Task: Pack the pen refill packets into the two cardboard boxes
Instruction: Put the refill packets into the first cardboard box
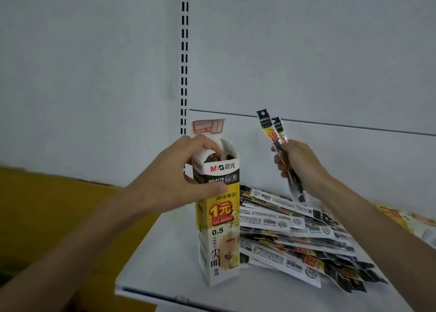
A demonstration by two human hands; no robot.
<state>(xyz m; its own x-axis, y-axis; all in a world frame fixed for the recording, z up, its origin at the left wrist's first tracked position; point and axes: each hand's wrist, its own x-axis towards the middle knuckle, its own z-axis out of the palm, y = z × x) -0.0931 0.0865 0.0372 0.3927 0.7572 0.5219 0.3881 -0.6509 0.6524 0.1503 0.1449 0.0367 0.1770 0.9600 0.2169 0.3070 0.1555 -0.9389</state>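
Shelf (162, 262), box (219, 231) left hand (169, 177), packets (270, 132) right hand (300, 165)

Cardboard box (218, 229) front: "M&G", "MG-6139", "0.5" (twice), "1元", "GEL REFILL".

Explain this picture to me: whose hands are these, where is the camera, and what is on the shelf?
There is no machine here: a person works with bare hands, and the one camera sits on their head, looking forward and down. The left hand grips the open top of an upright cardboard box standing on a white shelf. The right hand holds at least two refill packets raised beside the box. A pile of packets lies on the shelf, right of the box.
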